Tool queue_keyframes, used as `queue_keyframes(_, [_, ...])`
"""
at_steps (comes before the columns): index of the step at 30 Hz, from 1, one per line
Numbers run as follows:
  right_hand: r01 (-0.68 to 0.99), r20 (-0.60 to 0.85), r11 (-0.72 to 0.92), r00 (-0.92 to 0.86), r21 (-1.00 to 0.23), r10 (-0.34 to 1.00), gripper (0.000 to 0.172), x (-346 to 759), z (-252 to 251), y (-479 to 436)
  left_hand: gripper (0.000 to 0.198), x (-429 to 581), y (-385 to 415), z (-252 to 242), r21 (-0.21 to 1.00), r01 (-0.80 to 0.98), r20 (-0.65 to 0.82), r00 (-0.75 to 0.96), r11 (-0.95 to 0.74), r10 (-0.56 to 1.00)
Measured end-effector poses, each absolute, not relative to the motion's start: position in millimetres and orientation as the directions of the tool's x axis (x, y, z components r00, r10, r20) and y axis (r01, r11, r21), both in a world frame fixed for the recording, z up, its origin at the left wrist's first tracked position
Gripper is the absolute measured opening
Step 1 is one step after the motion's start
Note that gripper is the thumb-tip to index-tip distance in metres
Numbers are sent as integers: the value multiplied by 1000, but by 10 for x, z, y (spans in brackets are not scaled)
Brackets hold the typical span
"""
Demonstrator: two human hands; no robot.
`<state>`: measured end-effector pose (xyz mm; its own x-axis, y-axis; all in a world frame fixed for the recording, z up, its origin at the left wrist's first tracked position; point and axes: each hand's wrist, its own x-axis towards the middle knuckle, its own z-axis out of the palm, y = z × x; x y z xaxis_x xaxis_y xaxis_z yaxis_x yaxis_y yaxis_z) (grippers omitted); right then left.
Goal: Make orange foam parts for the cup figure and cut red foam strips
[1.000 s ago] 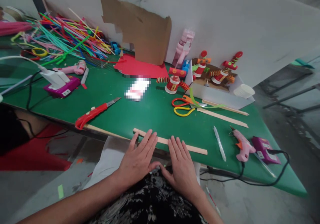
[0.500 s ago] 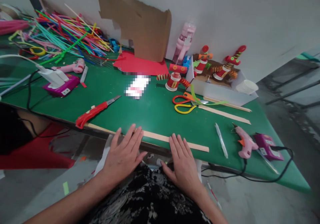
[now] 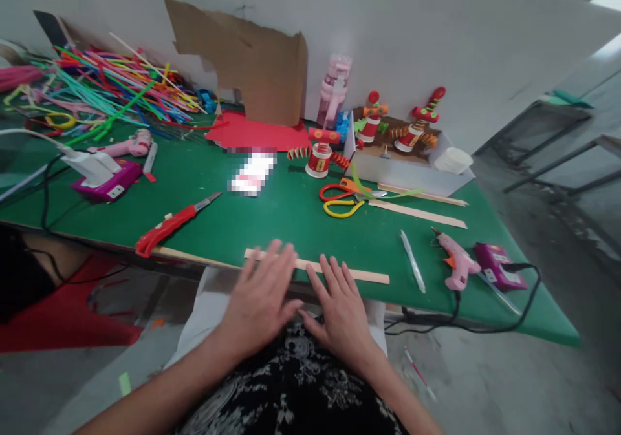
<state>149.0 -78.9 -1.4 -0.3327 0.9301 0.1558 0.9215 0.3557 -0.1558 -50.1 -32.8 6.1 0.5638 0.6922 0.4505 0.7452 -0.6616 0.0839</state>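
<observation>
A narrow, pale wood-coloured strip [image 3: 369, 276] lies flat along the front edge of the green table. My left hand [image 3: 264, 293] rests flat over its left part, fingers stretched out and slightly blurred. Over the strip's middle lies my right hand [image 3: 339, 299], its fingers extended and a little spread. Neither hand grips anything. To the left, a red utility knife [image 3: 167, 228] has its blade out. Beyond my right hand are scissors [image 3: 342, 201] with red and yellow handles, beside two more pale strips [image 3: 417, 214].
Right of my hands lie a white pen-like stick [image 3: 412, 262] and a pink glue gun [image 3: 456, 264]. A robot-like paper cup figure [image 3: 319, 161] stands near a white box [image 3: 407, 167] with similar figures. Colourful pipe cleaners [image 3: 121, 86] are heaped back left. A person sits at the left edge.
My left hand has slid right along the strip, nearer my right hand, and the strip's left end now shows. The camera view has shifted somewhat to the right.
</observation>
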Motion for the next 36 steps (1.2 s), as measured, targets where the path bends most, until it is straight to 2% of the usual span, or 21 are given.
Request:
queue_keyframes(2, [919, 136, 364, -345, -150, 929, 76, 1498, -8, -786, 67, -246, -389, -36, 51, 673, 441, 647, -737, 622])
queue_keyframes(5, [921, 124, 362, -346, -145, 930, 76, 1498, 0, -783, 75, -147, -409, -172, 26, 687, 418, 652, -726, 633])
queue_keyframes(9, [933, 156, 322, -298, -159, 942, 69, 1466, 7, -786, 73, -479, -339, -217, -2, 742, 399, 615, -670, 680])
queue_keyframes(14, [937, 182, 310, -281, -161, 942, 65, 1463, 18, -796, 70, -916, -239, -162, -41, 770, 442, 586, -637, 679])
queue_keyframes(25, [988, 252, 154, -150, 3, 956, 59, 1998, -58, -1008, 67, -1085, -114, -148, -171, 725, 539, 636, -667, 552])
queue_keyframes(29, [996, 270, 91, -93, 19, 958, 58, 2149, -29, -1082, 67, -1078, -133, -188, -123, 743, 552, 602, -658, 577])
queue_keyframes(32, [998, 289, 53, -39, -39, 956, 70, 1977, 124, -995, 66, -1064, -144, -266, -40, 770, 558, 546, -637, 625])
queue_keyframes(34, [983, 273, 148, -115, -105, 955, 84, 1685, 271, -864, 67, -1066, -139, -318, -28, 760, 578, 542, -650, 610])
queue_keyframes(36, [915, 236, 370, -329, -158, 914, 91, 1317, 399, -708, 64, -1076, -131, -348, -23, 745, 603, 543, -667, 585])
